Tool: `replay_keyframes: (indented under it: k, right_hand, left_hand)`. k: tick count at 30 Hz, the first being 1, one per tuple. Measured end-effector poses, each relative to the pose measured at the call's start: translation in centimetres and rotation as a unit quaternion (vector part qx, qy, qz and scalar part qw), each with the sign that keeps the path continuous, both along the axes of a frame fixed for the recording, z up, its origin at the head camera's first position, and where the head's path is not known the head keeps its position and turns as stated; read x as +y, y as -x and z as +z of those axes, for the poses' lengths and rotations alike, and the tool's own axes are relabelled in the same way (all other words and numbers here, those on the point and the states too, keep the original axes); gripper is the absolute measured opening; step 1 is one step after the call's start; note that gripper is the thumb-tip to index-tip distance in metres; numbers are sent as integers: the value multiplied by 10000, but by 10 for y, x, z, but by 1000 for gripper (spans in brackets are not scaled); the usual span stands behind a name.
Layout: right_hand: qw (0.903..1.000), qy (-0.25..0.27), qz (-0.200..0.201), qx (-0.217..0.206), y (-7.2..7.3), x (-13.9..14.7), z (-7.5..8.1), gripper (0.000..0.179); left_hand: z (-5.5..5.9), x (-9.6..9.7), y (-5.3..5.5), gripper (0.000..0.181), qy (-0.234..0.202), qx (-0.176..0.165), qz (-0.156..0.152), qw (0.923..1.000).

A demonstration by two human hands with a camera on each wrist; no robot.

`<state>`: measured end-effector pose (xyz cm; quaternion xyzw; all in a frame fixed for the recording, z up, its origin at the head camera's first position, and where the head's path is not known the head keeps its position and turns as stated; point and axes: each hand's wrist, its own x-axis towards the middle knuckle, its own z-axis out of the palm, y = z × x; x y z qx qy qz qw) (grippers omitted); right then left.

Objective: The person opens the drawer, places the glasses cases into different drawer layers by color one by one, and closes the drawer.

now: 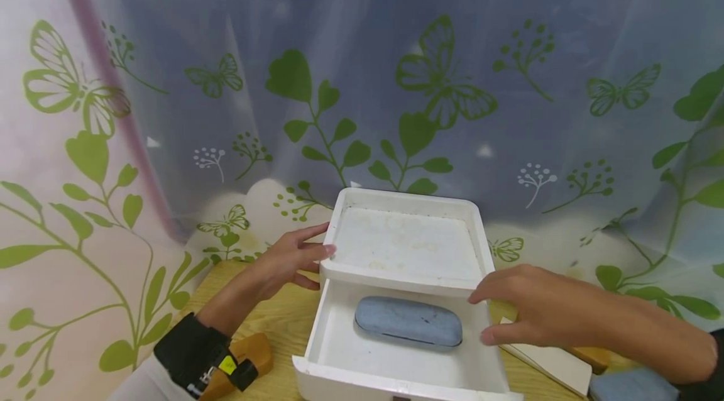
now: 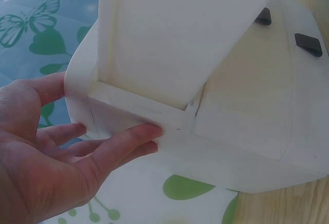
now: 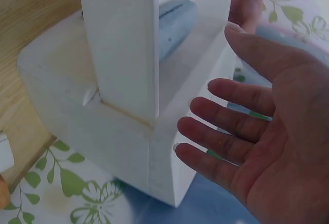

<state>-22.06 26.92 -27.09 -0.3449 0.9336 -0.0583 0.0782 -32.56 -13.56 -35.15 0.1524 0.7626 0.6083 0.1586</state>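
A white drawer unit [image 1: 407, 279] with a shallow tray top stands on the table, its upper drawer [image 1: 322, 325] pulled out. Inside that drawer lies a blue-grey glasses case [image 1: 408, 322], which also shows in the right wrist view beyond the drawer side [image 3: 177, 26]. My left hand [image 1: 285, 259] rests against the unit's left side, fingers spread and loosely bent, the fingertips [image 2: 154, 131] on the white side panel. My right hand [image 1: 528, 307] is at the unit's right front corner. Its fingers are apart and relaxed, holding nothing, as the right wrist view shows.
A brown-yellow object [image 1: 251, 354] sits on the wooden table [image 1: 283, 325] beneath my left wrist. Right of the unit lie a flat cream piece [image 1: 548, 357] and another blue-grey item [image 1: 633, 385], partly hidden. A curtain [image 1: 362, 105] printed with butterflies hangs close behind.
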Motion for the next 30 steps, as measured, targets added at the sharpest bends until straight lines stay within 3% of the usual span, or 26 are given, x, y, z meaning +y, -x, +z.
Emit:
replay_keyframes:
  k: [10,17,23,30]
  right_hand:
    - [9959,227,79,874,-5,44,-9,49]
    - [9958,-175,-252,866,-11,70,-18,60]
    - [9953,-44,-387,881,-16,93,-31,61]
    - [9903,95,-1000,958,-23,121,-54,63]
  left_hand:
    - [-1,-1,0,76,14,39,-10,10000]
    - [0,0,-2,76,9,35,2,10000]
    - [0,-1,-2,77,-10,88,-40,10000]
    - [-3,-1,-3,76,-67,74,-52,9999]
